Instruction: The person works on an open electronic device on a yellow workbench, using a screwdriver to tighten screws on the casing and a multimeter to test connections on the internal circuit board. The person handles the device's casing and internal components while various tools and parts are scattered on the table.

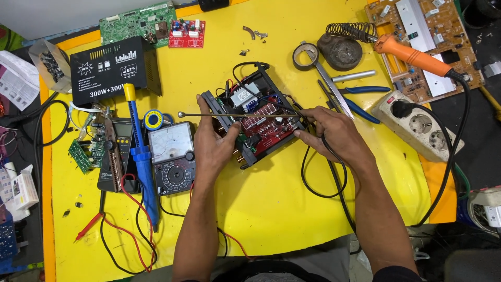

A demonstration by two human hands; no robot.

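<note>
Open amplifier chassis (255,117) sits mid yellow tabletop (282,209), right of the analog multimeter (172,156). Left hand (211,143) clasps the chassis's left end; right hand (334,130) pinches a thin metal rod (235,115) laid across it. Judgement: keep chassis steadied, rod clear of board components.

A yellow table (292,219) fills most of the view, brightly and evenly lit, with only soft shadows. An orange edge strip (47,198) runs down its side far left of the grip, and another orange strip (441,198) shows well to the right. Beyond the far edge, up and left of the grip, lies a pale grey surface (47,18). To the far right the ground is dark (485,151). Below the near edge, toward the viewer, grey floor (357,263) shows
</note>
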